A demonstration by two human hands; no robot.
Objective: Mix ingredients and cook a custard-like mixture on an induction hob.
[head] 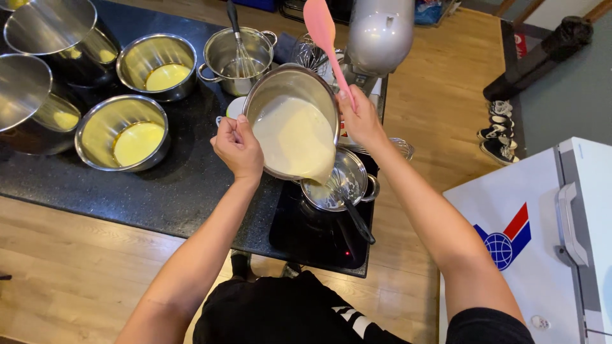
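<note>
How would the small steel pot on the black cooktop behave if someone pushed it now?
The small steel pot would probably slide easily, since the black cooktop looks smooth and glossy. It may tip toward the whisk, whose black handle leans out over the rim. It likely feels heavier as cream mixture from the tilted steel bowl fills it.

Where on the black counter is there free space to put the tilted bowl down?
Bare counter lies in front of the lower steel bowl, between it and the cooktop. The back is crowded with bowls and the whisk pot. The small pot occupies the cooktop.
</note>
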